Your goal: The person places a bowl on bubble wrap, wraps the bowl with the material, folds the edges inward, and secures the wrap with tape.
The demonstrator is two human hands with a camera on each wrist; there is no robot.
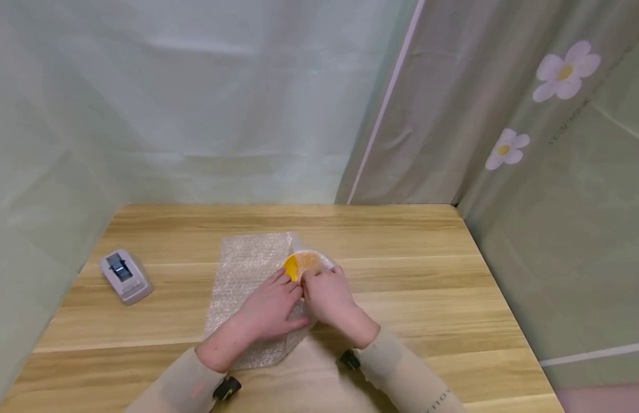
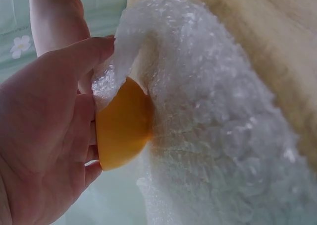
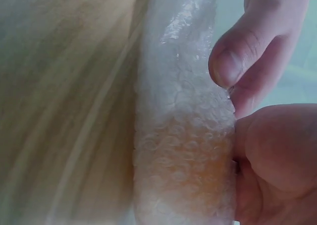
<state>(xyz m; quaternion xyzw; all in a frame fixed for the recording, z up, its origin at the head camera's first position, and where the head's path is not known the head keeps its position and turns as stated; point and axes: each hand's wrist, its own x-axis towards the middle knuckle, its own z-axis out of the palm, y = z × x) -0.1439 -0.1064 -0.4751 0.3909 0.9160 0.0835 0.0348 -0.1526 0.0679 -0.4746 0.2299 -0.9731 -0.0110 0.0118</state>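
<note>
Here's your table, light wood-grain with streaks running side to side, far corners rounded; over on your left sits a pale tape dispenser (image 1: 125,276), angled, a dark recess in its top; well apart from it, near your table's (image 1: 428,298) middle, lies bubble wrap (image 1: 237,269), spread flat on its left, folded up on its right.

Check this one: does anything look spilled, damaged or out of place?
Nothing stands out. No spill or damage shows. The bubble wrap covers only part of the yellow item, leaving one side bare, but both hands are on it. The grey device at the left sits at an angle, which seems harmless.
</note>
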